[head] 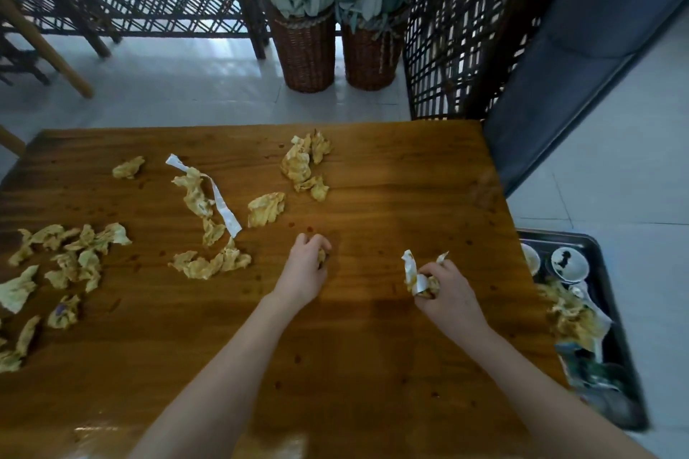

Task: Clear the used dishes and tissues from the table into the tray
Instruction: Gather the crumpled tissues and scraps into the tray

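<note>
Our right hand [447, 291] clenches its fingers [434, 268] on a stained tissue wad [412, 270]. Our left hand [304, 268] curls round what looks like a small scrap [321, 256]. Right of the right fingers, the tray [630, 376] holds small dishes [568, 263] and tissues. Left of and beyond the left fingers, many crumpled tissues [203, 265] litter the worktop [373, 365]; we judge the clearing about half done.

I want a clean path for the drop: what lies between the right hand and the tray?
In the head view, only bare tabletop and its edge lie between the right hand, which grips a tissue, and the tray.
</note>
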